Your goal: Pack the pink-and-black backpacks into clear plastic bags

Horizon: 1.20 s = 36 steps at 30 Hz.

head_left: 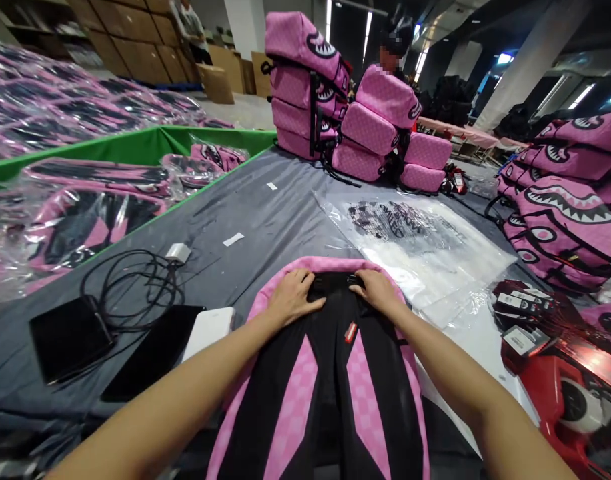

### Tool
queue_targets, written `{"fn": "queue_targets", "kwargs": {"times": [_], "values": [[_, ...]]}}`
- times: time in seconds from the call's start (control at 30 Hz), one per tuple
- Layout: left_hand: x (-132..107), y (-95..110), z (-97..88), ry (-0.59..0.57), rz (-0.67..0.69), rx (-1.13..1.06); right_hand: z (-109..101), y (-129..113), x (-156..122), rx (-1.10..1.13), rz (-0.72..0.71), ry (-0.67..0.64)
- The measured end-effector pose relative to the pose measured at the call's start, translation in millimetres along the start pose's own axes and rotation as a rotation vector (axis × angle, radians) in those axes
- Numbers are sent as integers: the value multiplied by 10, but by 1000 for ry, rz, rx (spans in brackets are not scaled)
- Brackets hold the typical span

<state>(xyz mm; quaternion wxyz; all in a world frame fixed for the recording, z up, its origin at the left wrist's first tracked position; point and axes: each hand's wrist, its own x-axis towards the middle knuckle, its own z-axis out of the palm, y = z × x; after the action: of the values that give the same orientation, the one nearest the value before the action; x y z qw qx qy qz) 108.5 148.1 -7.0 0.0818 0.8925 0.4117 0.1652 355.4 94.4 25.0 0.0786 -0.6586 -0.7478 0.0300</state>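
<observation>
A pink backpack (295, 393) with black straps lies back side up on the grey table (265, 213) right in front of me. My left hand (294, 297) presses on its top edge at the left of the black carry handle (335, 283). My right hand (377, 291) rests on the top edge at the handle's right, fingers curled over it. A small red tag (350, 331) sits between the straps. A stack of clear plastic bags (420, 247) with black print lies just beyond the backpack, to the right.
Two black tablets (70, 337) (153, 360), a white device (208, 330) and a charger with black cable (135, 280) lie at left. Bagged backpacks (80, 220) fill the left, pink backpacks pile at the back (345, 100) and right (565, 207). Red tags (535, 320) sit at right. A person stands behind the far pile.
</observation>
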Motion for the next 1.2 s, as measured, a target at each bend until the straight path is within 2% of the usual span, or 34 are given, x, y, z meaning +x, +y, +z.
{"fn": "queue_targets", "kwargs": {"times": [0.1, 0.3, 0.43, 0.5, 0.57, 0.63, 0.73, 0.83, 0.97, 1.07, 1.2], "values": [[361, -3, 44, -58, -116, 18, 36, -28, 291, -78, 123, -67], [416, -55, 124, -76, -150, -1, 111, -106, 391, -153, 129, -40], [636, -54, -55, -163, -174, -3, 121, -102, 487, -242, 163, -59], [666, 51, -172, -203, -183, -10, 139, -71, 530, -244, 160, -42], [565, 239, -219, -212, -199, -16, 190, -36, 552, -241, 150, 10], [389, 463, -165, -254, -226, -36, 267, -18, 555, -237, 146, 76], [184, 713, 13, -340, -242, -37, 357, -31, 516, -229, 146, 152], [137, 784, 144, -287, -272, -1, 289, -4, 453, -223, 112, 166], [122, 749, 210, -148, -303, -8, -70, 242, 504, -208, 109, 145], [67, 712, 263, -78, -297, -33, -282, 501, 726, -162, 168, -4], [62, 647, 382, -28, -265, -59, -229, 696, 1092, -129, 173, -158]]}}
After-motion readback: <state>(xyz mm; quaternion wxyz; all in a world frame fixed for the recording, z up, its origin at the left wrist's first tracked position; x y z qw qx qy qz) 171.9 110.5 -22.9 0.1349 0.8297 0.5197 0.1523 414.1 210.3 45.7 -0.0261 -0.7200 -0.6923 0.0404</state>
